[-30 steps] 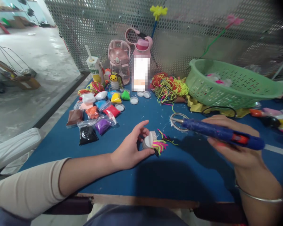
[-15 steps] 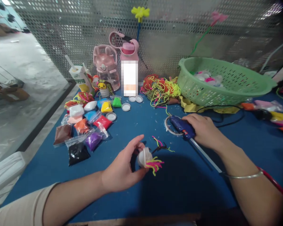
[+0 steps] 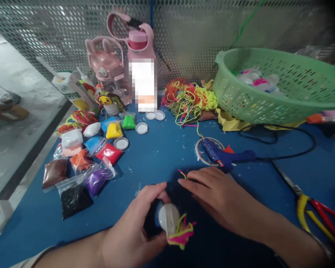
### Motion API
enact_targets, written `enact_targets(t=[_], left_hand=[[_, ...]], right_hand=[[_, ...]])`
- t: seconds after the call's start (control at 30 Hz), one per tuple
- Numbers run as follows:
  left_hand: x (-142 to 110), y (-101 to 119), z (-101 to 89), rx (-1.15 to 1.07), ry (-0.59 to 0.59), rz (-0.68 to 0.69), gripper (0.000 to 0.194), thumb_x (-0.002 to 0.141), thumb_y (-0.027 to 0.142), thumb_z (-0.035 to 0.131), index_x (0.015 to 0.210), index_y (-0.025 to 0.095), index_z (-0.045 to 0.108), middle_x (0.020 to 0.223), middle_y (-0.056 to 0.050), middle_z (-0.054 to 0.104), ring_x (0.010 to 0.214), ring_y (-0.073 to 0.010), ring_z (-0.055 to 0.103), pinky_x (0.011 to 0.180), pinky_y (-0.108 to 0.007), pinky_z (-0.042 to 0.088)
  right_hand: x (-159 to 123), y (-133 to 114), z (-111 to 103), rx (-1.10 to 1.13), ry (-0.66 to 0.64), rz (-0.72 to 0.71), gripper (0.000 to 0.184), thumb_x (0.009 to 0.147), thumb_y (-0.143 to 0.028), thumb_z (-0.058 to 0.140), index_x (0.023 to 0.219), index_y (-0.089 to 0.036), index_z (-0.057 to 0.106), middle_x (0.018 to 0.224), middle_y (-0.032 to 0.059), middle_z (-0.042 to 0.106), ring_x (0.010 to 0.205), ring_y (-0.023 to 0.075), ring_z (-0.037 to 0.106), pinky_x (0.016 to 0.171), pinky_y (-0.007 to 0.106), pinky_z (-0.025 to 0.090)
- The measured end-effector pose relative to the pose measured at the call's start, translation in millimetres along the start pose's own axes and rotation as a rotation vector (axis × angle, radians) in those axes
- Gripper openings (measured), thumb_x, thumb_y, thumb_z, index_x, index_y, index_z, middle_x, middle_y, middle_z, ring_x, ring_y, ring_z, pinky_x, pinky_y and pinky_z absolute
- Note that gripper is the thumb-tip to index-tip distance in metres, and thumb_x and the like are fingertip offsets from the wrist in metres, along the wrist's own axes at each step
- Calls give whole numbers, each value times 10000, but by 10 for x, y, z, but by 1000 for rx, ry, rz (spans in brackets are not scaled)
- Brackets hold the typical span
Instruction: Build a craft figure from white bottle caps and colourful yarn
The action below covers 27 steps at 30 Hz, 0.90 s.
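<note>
My left hand (image 3: 141, 223) is closed around a small white plastic bottle (image 3: 167, 217), with its round end towards me. Pink and yellow yarn strands (image 3: 181, 234) stick out from the bottle's right side. My right hand (image 3: 217, 193) is stretched palm down low over the table, fingers extended. Just past its fingertips a short scrap of yarn (image 3: 182, 174) shows; the rest of that scrap is hidden under the hand. Beyond the right hand a blue glue gun (image 3: 217, 153) lies with its nozzle end over a white ring (image 3: 198, 152).
Bags of coloured clay (image 3: 96, 178) and white lids (image 3: 142, 128) lie left. Behind them stand a drink carton (image 3: 69, 89), a bee figure (image 3: 108, 102) and pink bottles (image 3: 106, 61). A yarn heap (image 3: 190, 98), green basket (image 3: 268, 100) and scissors (image 3: 303, 208) are further right.
My right hand has let go of the glue gun, which now lies on the table, and has moved towards the yarn scraps. The view has shifted; my left hand still holds the bottle.
</note>
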<state>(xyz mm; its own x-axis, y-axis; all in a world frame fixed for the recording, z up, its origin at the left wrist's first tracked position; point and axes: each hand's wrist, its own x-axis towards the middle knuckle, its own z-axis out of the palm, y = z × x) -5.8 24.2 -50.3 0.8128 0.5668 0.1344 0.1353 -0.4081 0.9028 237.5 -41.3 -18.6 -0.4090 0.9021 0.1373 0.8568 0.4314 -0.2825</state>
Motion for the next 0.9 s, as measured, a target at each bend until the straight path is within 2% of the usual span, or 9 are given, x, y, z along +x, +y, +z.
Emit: enact_targets(t=[0.1,0.2,0.3,0.4,0.53,0.6,0.7,0.77,0.9], left_hand=[[-29,2,-4,-26,-1,30,945,696,113,728,1440,379,211,1111,-50,588,978,-208,611,869,-349,522],[-74,-1,-8,-114,108,113,922,670,197,772,1424,372,271,1074,-56,586,968,-241,604,835,-383,542],[-103,10,-7,-188,320,160,874,648,300,776,1401,372,337,1060,-59,578,972,-278,587,835,-444,553],[-89,32,5,-254,482,118,784,697,315,729,1388,378,364,1066,-56,570,1015,-278,570,865,-448,548],[-27,43,15,-245,417,139,765,753,252,699,1406,352,314,1083,-63,563,1047,-255,576,920,-438,520],[10,52,-7,-240,376,158,756,780,207,668,1417,339,284,1111,-68,546,1015,-228,597,878,-404,539],[77,109,-101,-199,431,231,776,768,137,672,1421,306,288,1081,-54,545,984,-189,604,858,-348,545],[130,181,-201,-169,520,280,803,732,101,711,1406,298,322,1064,-38,553,998,-179,600,865,-318,541],[188,324,-391,-149,599,308,804,732,108,731,1395,330,334,1097,-27,590,1007,-183,623,882,-315,534]], right_hand=[[28,61,96,-22,-51,73,324,859,-62,479,1110,-192,637,999,96,672,873,242,616,753,405,514],[-3,104,78,3,35,147,234,894,-84,444,901,-184,655,846,78,669,780,219,623,697,365,513],[-44,118,31,12,215,245,204,937,-154,427,960,-184,627,909,88,684,819,214,645,716,353,525],[-62,136,30,16,252,316,198,943,-192,434,1032,-192,611,937,79,696,829,211,663,716,351,543],[-73,156,-4,19,113,245,549,831,-43,434,1364,-176,433,1246,100,621,1122,232,597,916,394,520],[-89,146,-77,-21,108,239,678,749,4,446,1400,-178,402,1331,98,563,1209,246,533,990,423,477],[-105,72,-172,-62,232,240,567,738,4,458,1274,-159,545,1264,110,603,1169,253,551,991,428,467],[-92,-30,-166,-34,244,177,452,772,-16,459,1176,-146,613,1171,112,659,1095,238,597,957,398,485],[-37,-303,-79,52,-48,-47,413,818,-57,468,1194,-137,620,1187,115,679,1106,221,620,910,330,501]])
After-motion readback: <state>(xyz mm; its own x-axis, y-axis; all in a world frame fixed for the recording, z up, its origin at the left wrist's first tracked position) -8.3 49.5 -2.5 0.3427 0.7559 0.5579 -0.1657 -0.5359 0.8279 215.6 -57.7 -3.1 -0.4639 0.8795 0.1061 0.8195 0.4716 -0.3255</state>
